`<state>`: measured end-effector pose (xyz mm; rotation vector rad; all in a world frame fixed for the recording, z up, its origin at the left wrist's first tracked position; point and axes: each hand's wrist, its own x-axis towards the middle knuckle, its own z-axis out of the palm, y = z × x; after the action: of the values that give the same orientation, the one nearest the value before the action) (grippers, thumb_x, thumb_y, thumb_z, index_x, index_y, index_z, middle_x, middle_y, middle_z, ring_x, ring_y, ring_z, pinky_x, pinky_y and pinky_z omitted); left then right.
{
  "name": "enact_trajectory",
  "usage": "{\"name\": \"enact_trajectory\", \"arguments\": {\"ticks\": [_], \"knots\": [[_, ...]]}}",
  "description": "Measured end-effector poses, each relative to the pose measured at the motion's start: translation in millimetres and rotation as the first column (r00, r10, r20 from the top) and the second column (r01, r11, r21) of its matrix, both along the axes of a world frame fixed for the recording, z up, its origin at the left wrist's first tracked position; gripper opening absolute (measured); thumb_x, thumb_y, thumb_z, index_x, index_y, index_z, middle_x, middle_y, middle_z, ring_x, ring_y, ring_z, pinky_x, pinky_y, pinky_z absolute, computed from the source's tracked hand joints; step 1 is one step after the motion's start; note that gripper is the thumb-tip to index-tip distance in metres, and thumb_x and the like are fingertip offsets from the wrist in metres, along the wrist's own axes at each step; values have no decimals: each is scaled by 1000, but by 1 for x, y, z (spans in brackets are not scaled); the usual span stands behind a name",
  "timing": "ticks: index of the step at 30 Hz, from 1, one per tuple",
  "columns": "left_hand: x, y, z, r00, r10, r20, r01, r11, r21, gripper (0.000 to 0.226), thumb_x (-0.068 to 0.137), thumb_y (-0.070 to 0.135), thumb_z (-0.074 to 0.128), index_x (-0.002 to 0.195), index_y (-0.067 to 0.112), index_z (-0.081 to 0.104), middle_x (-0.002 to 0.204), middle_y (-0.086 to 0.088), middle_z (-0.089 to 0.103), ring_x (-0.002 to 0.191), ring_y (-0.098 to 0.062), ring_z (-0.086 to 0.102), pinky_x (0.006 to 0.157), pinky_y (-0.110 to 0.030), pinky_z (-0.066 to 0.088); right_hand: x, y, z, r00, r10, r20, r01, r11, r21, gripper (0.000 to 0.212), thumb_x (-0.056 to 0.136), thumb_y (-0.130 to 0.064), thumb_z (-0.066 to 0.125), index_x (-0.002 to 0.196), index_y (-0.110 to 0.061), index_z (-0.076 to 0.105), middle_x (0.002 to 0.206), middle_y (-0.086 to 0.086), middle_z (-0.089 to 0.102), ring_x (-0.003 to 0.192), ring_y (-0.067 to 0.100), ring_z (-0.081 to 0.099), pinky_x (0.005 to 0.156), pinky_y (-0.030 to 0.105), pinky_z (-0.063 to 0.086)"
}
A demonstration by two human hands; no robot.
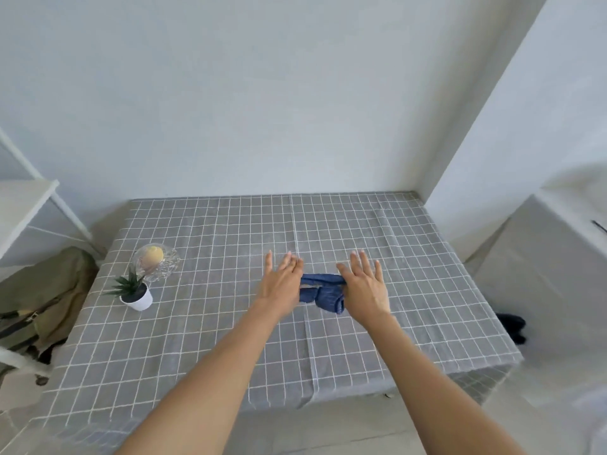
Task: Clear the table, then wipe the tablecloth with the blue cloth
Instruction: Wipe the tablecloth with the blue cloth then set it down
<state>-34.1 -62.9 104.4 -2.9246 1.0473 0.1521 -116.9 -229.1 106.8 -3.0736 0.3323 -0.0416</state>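
Note:
The blue cloth (323, 292) lies crumpled on the grey checked tablecloth (230, 339) near the table's middle. Its upper edge is stretched in a band between my two hands. My left hand (283, 281) is at the cloth's left end with fingers straight and spread, palm down. My right hand (365, 287) covers the cloth's right end, fingers also straight. How the thumbs meet the cloth is hidden. At the table's left stand a clear glass bowl (157, 262) with a yellow fruit inside and a small green plant in a white pot (136, 295).
A white shelf frame (29, 205) and an olive bag (42, 300) are left of the table. White walls close the back and right. A white covered box (551, 267) stands at the right, with a dark object (512, 325) on the floor beside it.

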Motion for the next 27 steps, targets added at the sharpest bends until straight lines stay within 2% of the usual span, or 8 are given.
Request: {"name": "enact_trajectory", "arguments": {"ticks": [5, 11, 20, 27], "knots": [[-13, -39, 12, 996, -92, -6, 91, 993, -74, 56, 99, 17, 41, 151, 12, 20, 159, -2, 22, 149, -17, 8, 113, -58, -10, -29, -37, 8, 995, -82, 53, 82, 997, 3, 55, 96, -20, 48, 147, -22, 28, 160, 12, 1, 146, 28, -13, 116, 48, -9], [-33, -100, 9, 992, -122, 38, 124, 990, -73, 62, 99, 15, 42, 153, 11, 11, 160, -2, 16, 149, -16, 5, 113, -58, -9, -53, -95, 3, 990, -133, 44, 135, 990, -45, 59, 96, -17, 45, 150, -23, 21, 160, 11, -7, 144, 27, -20, 114, 48, -14], [-71, -214, -13, 1000, 8, -7, -9, 998, -67, 68, 97, 12, 46, 153, 12, 8, 161, -5, 11, 149, -20, 3, 113, -57, -11, -74, -212, -12, 998, -49, -42, 49, 999, -4, 56, 98, -17, 40, 150, -22, 19, 161, 7, 2, 146, 25, -12, 117, 46, -9], [-72, -292, 0, 995, 85, 60, -77, 988, -131, 69, 96, 10, 47, 153, 10, 9, 161, -6, 9, 149, -18, 4, 116, -58, -6, -60, -291, -2, 998, 2, 57, -3, 1000, 17, 57, 95, -8, 43, 148, -16, 22, 159, 6, 15, 147, 24, -1, 119, 42, 1]]}}
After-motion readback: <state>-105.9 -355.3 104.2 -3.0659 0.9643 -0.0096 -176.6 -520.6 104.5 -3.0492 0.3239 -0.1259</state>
